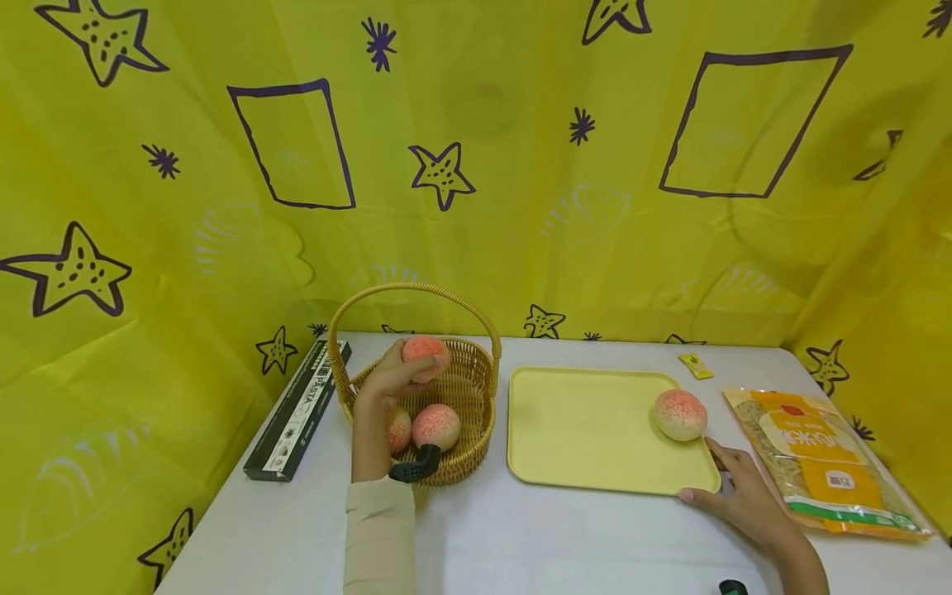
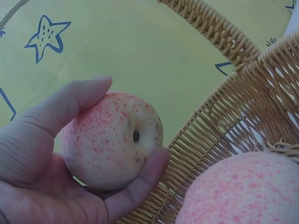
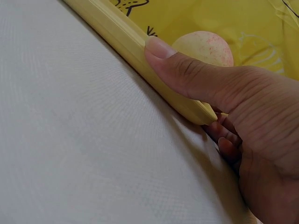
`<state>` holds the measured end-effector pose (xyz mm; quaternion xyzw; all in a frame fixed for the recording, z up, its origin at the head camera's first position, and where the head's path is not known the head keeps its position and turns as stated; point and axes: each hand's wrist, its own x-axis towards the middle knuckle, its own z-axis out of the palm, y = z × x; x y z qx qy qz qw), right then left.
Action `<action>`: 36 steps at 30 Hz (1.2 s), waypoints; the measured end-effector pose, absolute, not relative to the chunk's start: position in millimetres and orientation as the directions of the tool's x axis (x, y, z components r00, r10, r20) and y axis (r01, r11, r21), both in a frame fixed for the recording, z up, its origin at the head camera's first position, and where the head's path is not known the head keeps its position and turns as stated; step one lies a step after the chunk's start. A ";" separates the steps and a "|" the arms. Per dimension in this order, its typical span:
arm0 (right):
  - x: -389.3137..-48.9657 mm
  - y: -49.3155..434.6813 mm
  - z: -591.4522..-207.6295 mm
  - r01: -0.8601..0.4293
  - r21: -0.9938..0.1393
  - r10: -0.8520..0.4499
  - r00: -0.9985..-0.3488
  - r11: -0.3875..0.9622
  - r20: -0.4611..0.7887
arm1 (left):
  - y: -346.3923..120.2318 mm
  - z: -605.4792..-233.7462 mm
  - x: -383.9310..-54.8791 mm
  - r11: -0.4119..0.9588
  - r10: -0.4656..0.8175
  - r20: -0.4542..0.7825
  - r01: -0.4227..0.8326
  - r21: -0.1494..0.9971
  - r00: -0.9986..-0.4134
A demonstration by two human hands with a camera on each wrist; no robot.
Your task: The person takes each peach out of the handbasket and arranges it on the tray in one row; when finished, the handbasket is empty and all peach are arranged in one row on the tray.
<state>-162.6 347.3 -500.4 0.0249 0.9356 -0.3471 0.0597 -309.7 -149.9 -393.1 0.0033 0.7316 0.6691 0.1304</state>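
Note:
My left hand (image 1: 383,384) holds a pink-speckled peach (image 1: 426,355) inside the wicker basket's handle, above the weave. In the left wrist view, thumb and fingers curl round this peach (image 2: 105,144), whose stem hollow faces the basket wall. Two more peaches lie in the basket (image 1: 476,446): one round peach (image 1: 436,424) in front and another peach (image 1: 398,431) partly hidden by my wrist. My right hand (image 1: 747,500) grips the near right corner of a yellow tray (image 1: 587,430), thumb on its rim and fingers round the side. A peach (image 1: 680,415) sits at the tray's right end.
Left of the basket lies a long black pasta box (image 1: 297,417). A clear and orange food bag (image 1: 825,463) lies right of the tray, close to my right hand. Behind the tray is a small yellow packet (image 1: 696,365). A yellow patterned curtain (image 1: 513,240) encloses the white table.

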 end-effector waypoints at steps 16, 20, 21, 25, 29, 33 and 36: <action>-162.4 348.6 -501.2 0.091 -0.656 0.005 -0.991 0.749 -0.132 | -146.9 -389.9 -305.2 -0.020 0.308 -0.109 -0.121 0.992 -0.945; -162.4 348.4 -500.8 0.096 -0.650 0.007 -0.990 0.754 -0.138 | -148.4 -392.2 -304.2 -0.056 0.376 -0.080 -0.109 0.992 -0.923; -162.4 348.4 -500.7 0.098 -0.649 0.008 -0.990 0.755 -0.139 | -148.6 -392.8 -304.1 -0.063 0.402 -0.069 -0.103 0.993 -0.913; -162.2 348.2 -500.7 0.101 -0.645 0.013 -0.990 0.757 -0.140 | -149.4 -395.0 -302.2 -0.068 0.494 -0.029 -0.072 0.995 -0.869; -161.9 347.9 -500.2 0.098 -0.646 0.014 -0.991 0.757 -0.134 | -148.2 -394.0 -299.8 -0.062 0.546 -0.021 -0.065 0.996 -0.837; -162.0 347.6 -499.9 0.087 -0.643 0.008 -0.992 0.761 -0.124 | -146.4 -394.0 -298.0 -0.045 0.560 -0.038 -0.076 0.996 -0.828; -162.2 347.4 -500.0 0.090 -0.643 0.009 -0.992 0.761 -0.129 | -145.7 -395.1 -297.0 -0.014 0.565 -0.051 -0.071 0.997 -0.823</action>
